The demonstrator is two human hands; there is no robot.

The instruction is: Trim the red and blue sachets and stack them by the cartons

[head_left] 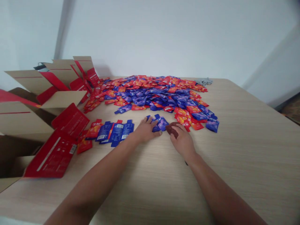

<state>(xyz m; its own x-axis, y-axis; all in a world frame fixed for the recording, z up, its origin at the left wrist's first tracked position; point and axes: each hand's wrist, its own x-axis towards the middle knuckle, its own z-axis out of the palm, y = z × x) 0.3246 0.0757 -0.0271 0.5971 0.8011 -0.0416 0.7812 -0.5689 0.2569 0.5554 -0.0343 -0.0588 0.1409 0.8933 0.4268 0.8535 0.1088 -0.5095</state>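
Left of the heap we had red boxes. Before it, our left hand lay, fingers spread, on blue sachets; our right hand curled over a brown piece, whether gripping we couldn't tell.

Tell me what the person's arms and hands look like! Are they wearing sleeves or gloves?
No gloves: the left hand and right hand are both bare. The left forearm and right forearm are bare too, no sleeves showing. A small dark bit peeks out by the right wrist, too small to tell what it is.
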